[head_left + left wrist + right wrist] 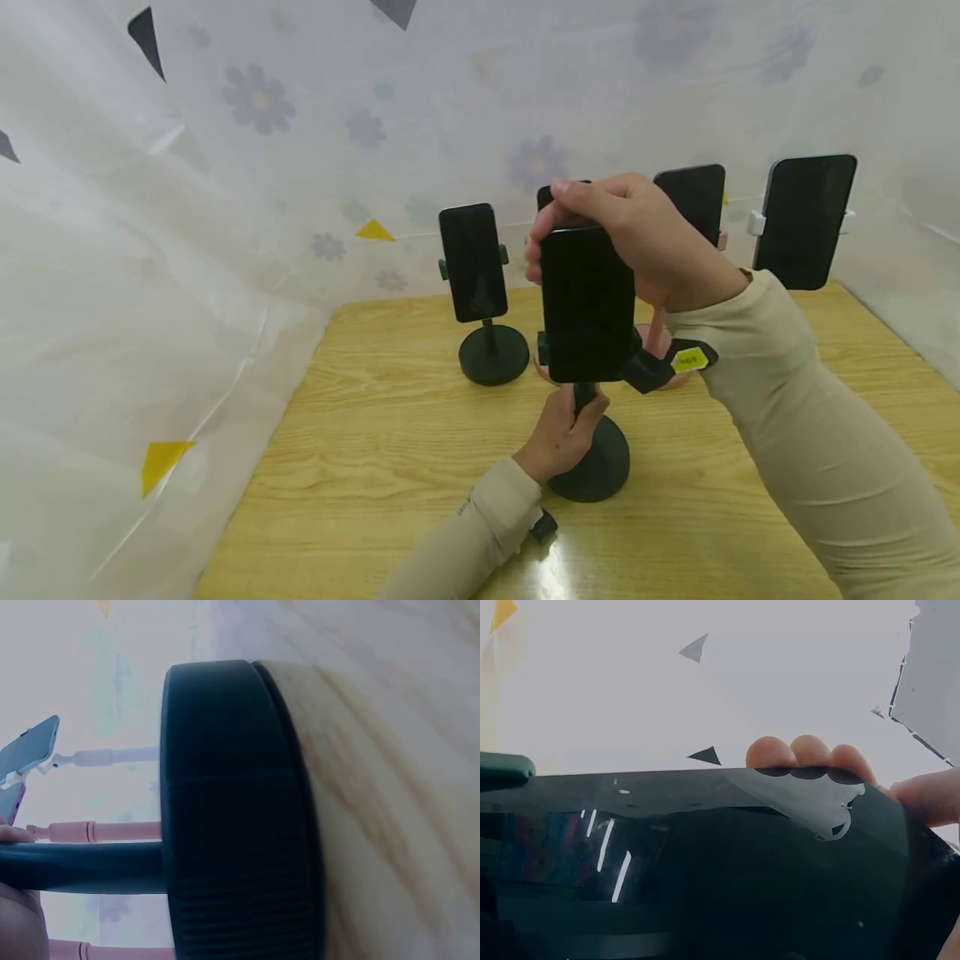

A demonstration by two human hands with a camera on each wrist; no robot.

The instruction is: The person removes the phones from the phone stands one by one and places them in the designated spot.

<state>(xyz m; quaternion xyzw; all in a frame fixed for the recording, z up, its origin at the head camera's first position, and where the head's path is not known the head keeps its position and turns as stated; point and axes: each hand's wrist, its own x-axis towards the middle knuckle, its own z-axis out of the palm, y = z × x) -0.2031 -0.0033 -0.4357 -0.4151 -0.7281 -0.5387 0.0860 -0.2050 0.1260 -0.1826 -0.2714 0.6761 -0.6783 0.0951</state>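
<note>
A black phone (588, 308) stands upright in a dark green holder in the middle of the head view. My right hand (637, 237) grips its upper end from behind; three fingertips (808, 752) show over the phone's edge in the right wrist view. Below the phone, my left hand (564, 429) is wrapped round the holder's stem (90, 867). The round dark green base (600, 467) rests on the wooden table, and its ribbed side (232, 817) fills the middle of the left wrist view.
Behind, a phone (474, 262) stands in another green holder (493, 356) at the left. Partly hidden phones stand behind my right hand, one (693, 200) on a pink stand. A phone (806, 221) in a white clamp is at the right. A flowered sheet hangs behind the table (360, 433).
</note>
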